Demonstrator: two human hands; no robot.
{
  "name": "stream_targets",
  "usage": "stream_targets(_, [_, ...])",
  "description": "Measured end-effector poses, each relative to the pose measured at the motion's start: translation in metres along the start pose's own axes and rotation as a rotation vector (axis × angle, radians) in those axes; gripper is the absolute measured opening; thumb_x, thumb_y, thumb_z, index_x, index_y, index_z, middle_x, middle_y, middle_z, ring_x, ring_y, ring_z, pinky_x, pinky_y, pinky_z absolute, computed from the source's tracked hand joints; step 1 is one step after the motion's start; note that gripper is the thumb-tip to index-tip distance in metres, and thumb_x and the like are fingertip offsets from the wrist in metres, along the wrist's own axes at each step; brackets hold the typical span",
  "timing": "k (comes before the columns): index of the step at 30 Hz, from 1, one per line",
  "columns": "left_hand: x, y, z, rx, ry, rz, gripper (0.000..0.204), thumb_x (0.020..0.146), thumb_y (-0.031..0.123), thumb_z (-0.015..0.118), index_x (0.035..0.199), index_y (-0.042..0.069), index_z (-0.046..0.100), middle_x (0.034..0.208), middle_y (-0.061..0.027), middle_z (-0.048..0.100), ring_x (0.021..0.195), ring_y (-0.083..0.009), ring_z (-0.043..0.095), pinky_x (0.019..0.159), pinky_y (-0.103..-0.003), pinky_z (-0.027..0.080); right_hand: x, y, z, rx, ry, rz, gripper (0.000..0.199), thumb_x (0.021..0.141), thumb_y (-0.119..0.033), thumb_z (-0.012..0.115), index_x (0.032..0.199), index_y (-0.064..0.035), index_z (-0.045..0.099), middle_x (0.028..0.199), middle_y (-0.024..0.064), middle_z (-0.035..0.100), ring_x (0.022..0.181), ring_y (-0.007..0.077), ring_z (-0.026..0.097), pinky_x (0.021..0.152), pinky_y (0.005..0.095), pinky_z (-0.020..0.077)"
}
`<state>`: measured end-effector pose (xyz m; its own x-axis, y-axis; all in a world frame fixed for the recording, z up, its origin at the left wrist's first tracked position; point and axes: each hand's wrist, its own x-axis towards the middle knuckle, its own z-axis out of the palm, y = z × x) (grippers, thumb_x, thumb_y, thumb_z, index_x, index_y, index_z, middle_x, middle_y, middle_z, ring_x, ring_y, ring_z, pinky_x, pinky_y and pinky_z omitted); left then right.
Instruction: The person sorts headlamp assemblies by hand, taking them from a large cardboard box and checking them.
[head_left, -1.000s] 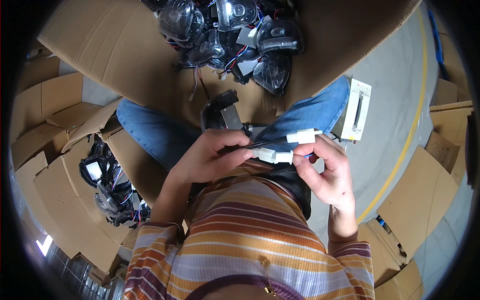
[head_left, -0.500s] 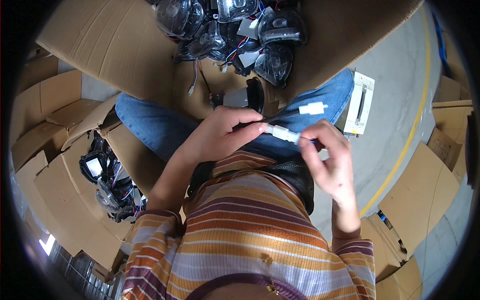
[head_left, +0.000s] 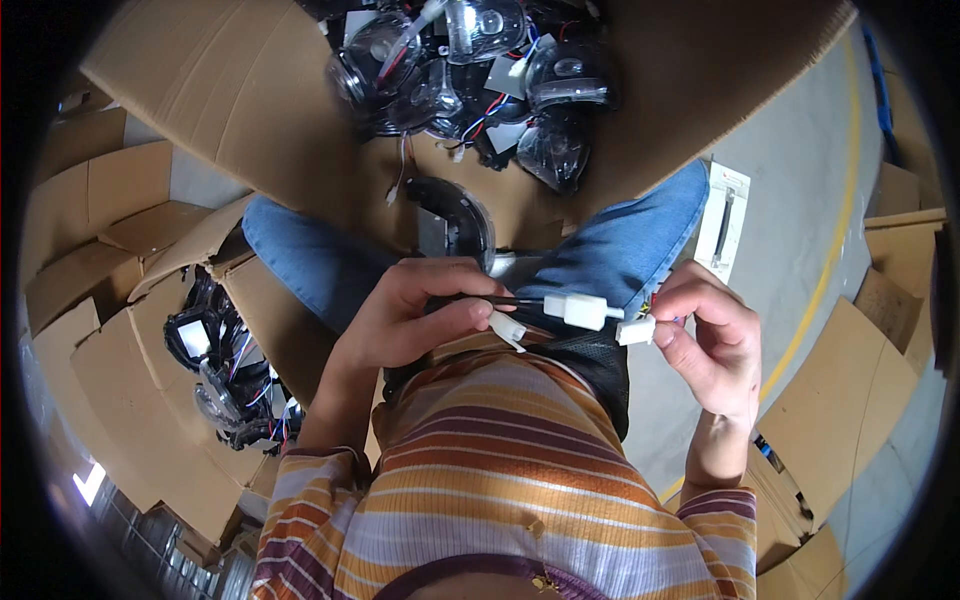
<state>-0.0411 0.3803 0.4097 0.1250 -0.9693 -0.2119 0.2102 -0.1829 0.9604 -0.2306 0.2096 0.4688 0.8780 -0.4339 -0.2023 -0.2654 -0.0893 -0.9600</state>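
Note:
Both hands meet over my lap. My left hand [head_left: 425,312] is closed, thumb against fingers, on a white plug connector [head_left: 508,327] that sticks out past the thumb. Above it a dark cable runs right to a larger white connector [head_left: 575,311], which hangs between the hands. Between thumb and fingers of my right hand [head_left: 708,335] is a small white plug connector [head_left: 636,331] with thin coloured wires behind it. Its end is apart from the plug in my left hand. Beyond my hands, a curved black lamp unit [head_left: 470,222] lies by the open carton between my knees.
The large cardboard carton [head_left: 220,90] ahead holds several clear-lensed lamp units [head_left: 567,75] with loose wires. More lamp units [head_left: 215,350] sit in a box at left. A white device with a black handle [head_left: 722,222] stands beyond my right knee. Flattened cartons [head_left: 835,390] lie at right.
My hands have moved apart and nearer my body; the white connectors between them are now separate. The lamp unit between my knees has shifted left and turned, showing its curved side.

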Motion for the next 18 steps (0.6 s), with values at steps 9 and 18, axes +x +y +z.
stream_targets(9, [-0.002, -0.015, 0.010, -0.045, 0.099, 0.112, 0.017, 0.073, 0.001, 0.054, 0.089, 0.001, 0.060, 0.083, -0.0076, 0.052, 0.072, -0.0138, 0.050, 0.063, -0.023, 0.039, -0.003, 0.001, 0.016, 0.238, 0.011, 0.080, 0.008, 0.070, 0.004, 0.056, 0.077, 0.0009, 0.054, 0.070, 0.0030, 0.050, 0.062, 0.0087, 0.045, 0.055, 0.0196, 0.0350])
stream_targets(18, [-0.002, -0.019, 0.014, 0.368, 0.302, 0.326, 0.024, 0.065, -0.002, 0.057, 0.089, 0.003, 0.062, 0.083, -0.0070, 0.046, 0.069, -0.0137, 0.046, 0.060, -0.023, 0.037, -0.004, 0.004, 0.023, 0.481, 0.044, 0.299, 0.002, 0.075, 0.003, 0.052, 0.077, 0.0014, 0.053, 0.071, 0.0001, 0.050, 0.066, 0.0037, 0.044, 0.058, 0.0163, 0.0352])
